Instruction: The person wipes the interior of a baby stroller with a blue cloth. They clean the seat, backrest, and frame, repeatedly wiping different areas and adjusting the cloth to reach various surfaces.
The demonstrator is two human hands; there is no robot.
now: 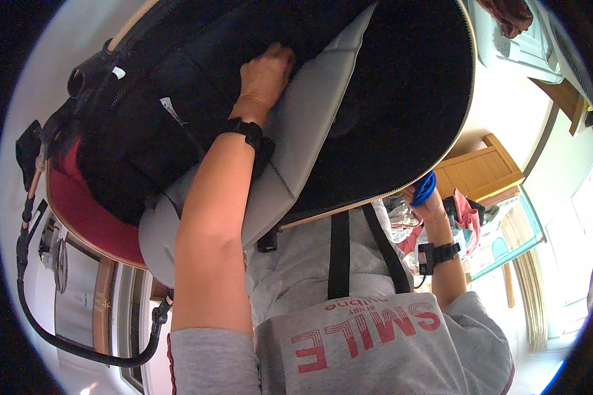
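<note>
Before me is a large baby stroller seat or carrycot with a dark fabric lining and a pale zipped rim. My left hand reaches inside it, fingers curled against the dark fabric; the fingertips are hidden, so a grip cannot be made out. Beside that hand a grey padded panel stands up, one edge lifted. At the rim's lower right, my right hand has its fingers around a bunched blue cloth. Red fabric lines the left end. White tags stick out from the lining.
A black curved bar extends from the stroller at lower left. To the right, clothes lie piled near a wooden crate or drawer and a turquoise-edged bin. A fan and a door show at left.
</note>
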